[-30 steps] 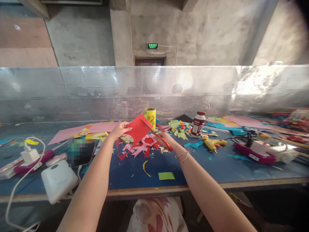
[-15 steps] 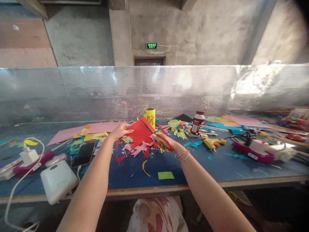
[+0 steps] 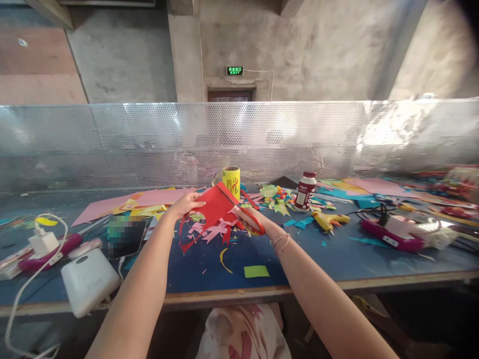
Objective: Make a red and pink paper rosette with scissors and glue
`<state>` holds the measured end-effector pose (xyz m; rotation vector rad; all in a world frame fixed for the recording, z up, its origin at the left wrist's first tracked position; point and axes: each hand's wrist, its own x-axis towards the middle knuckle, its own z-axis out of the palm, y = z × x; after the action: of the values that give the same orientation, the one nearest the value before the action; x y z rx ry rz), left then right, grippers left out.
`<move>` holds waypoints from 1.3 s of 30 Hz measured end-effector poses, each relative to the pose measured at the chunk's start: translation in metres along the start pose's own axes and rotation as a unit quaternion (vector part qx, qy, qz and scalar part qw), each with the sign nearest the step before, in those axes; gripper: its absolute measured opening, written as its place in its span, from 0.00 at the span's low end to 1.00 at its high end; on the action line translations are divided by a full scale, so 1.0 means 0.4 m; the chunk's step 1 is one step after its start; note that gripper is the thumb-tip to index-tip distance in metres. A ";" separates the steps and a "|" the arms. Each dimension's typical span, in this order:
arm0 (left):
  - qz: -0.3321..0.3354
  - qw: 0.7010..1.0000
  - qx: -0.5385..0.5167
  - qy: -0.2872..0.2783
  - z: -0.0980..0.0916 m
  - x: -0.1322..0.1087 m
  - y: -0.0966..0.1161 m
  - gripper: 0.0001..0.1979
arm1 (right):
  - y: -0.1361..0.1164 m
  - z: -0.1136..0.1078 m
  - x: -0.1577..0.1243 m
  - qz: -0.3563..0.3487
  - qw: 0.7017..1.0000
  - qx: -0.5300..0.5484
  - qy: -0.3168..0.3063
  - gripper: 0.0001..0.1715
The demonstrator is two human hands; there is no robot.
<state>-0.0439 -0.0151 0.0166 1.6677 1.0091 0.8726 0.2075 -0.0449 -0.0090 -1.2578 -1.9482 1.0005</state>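
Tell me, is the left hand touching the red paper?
Touching. The head view shows the left hand pinching the red paper at its left edge.

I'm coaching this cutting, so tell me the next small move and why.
Probably squeeze the long-bladed, red-handled scissors gently: a dark blade lies across the ragged red paper sheet near its edge, while the left hand holds the opposite side.

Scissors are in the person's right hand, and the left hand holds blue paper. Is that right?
Not quite: the paper in the left hand is red, not blue, as the head view shows. The scissors are indeed in the right hand.
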 end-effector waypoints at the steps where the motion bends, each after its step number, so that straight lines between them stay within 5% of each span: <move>1: -0.007 1.000 0.003 -0.007 0.005 -0.002 0.003 0.20 | 0.004 0.000 0.000 -0.002 1.000 0.011 -0.025 0.32; 5: -0.017 0.999 0.019 -0.019 0.026 -0.004 0.011 0.19 | 0.010 0.003 0.002 -0.019 0.996 0.044 -0.074 0.35; 13: -0.029 0.999 0.004 -0.024 0.026 -0.001 0.006 0.21 | -0.006 0.007 0.004 0.061 0.998 0.023 0.013 0.32; 20: -0.042 0.997 0.016 -0.055 0.033 0.001 -0.002 0.18 | 0.009 0.009 0.005 0.020 0.990 0.125 -0.060 0.32; 27: -0.041 0.998 0.012 -0.050 0.030 0.003 -0.012 0.17 | 0.010 0.005 0.028 0.079 0.995 0.038 0.043 0.33; 30: -0.056 0.997 -0.011 0.045 0.011 0.018 -0.034 0.14 | 0.034 -0.028 0.051 0.084 0.985 -0.054 0.141 0.30; 33: -0.099 0.966 0.029 0.238 -0.024 0.035 -0.063 0.10 | 0.074 -0.069 0.063 0.103 0.944 -0.234 0.211 0.25; 35: -0.133 0.927 0.081 0.341 -0.054 0.034 -0.080 0.15 | 0.100 -0.088 0.062 0.145 0.918 -0.317 0.191 0.22; 39: -0.176 0.865 0.179 0.434 -0.093 0.000 -0.104 0.32 | 0.126 -0.089 0.048 0.192 0.893 -0.388 0.123 0.19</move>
<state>-0.0859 0.0065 -0.0129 1.2746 2.1268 1.2658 0.2530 -0.0042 -0.0310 -2.1499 -1.9883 0.1524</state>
